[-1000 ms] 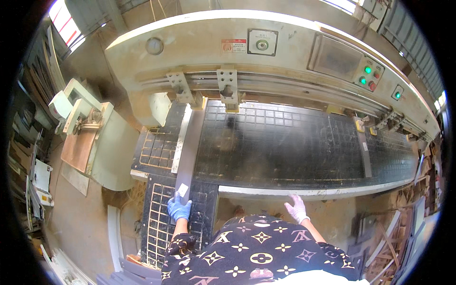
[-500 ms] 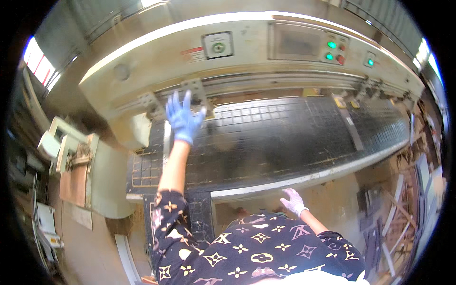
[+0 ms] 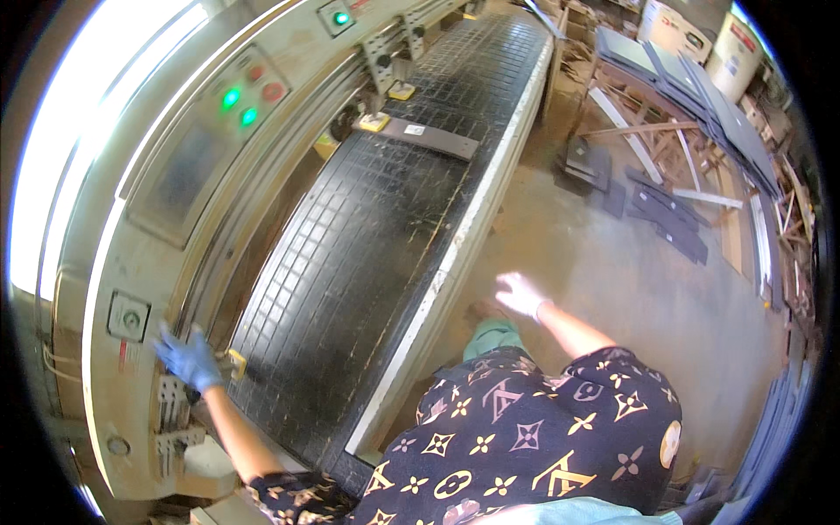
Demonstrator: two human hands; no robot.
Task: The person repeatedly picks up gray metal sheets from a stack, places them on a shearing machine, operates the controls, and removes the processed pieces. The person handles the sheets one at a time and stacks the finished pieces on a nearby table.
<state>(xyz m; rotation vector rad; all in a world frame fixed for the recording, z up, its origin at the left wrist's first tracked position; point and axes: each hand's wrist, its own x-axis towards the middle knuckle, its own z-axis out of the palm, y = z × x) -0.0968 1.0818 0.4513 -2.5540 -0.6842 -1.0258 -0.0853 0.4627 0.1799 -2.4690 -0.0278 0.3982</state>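
The left hand [image 3: 191, 363], in a blue glove, is hovering by the back edge of the black table [image 3: 394, 236], toward the table's left end. Its fingers are spreading apart and gripping nothing, close to a perforated metal bracket [image 3: 170, 398] on the pale machine beam [image 3: 109, 262]; a small yellow pad [image 3: 237, 364] is showing just beyond the wrist, at that same back edge. Whether the fingertips are touching the bracket or the beam, I cannot tell.

The right hand [image 3: 522, 296], in a pale glove, is hanging open and empty over the floor [image 3: 569, 236], off the table's front edge – well apart from the other hand. A white strip [image 3: 448, 284] is running along that front edge.

Toward the table's right end, a grey board [image 3: 446, 146] is lying crosswise, one end at the back edge beside a yellow pad [image 3: 374, 122], the other reaching toward the front edge (a white label [image 3: 415, 130] is sitting on its upper face). On the beam, a dark screen [image 3: 181, 179] is facing the table, and green buttons [image 3: 231, 98] are glowing beside red ones [image 3: 273, 92]. Beyond the front edge, dark panels [image 3: 669, 219] are lying on the floor.
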